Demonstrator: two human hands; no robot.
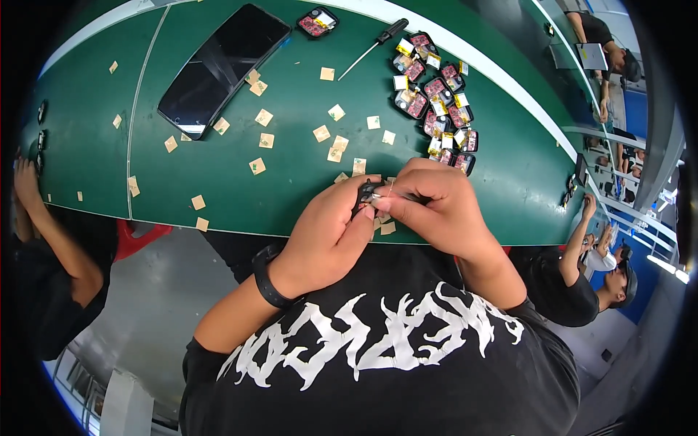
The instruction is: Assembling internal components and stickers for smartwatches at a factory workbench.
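Note:
Close to the table's near edge, my left hand (327, 236) is closed around a small black casing (368, 192). The fingers of my right hand (440, 211) are pinched together at the casing's right side. A small pale, shiny piece shows between the two hands' fingertips, but what my right hand grips is mostly hidden. Small square beige stickers (334, 154) lie scattered beyond and around my hands, some partly under them. Past my right hand is a cluster of open black casings (438, 91) with red circuit boards and silver-and-yellow battery cells.
On the green table (87, 138) lie a large black phone-shaped slab (225, 69), a screwdriver (378, 45) with a black handle, and a single open casing (318, 22) at the far side. Other people sit at left (58, 269) and right (574, 269).

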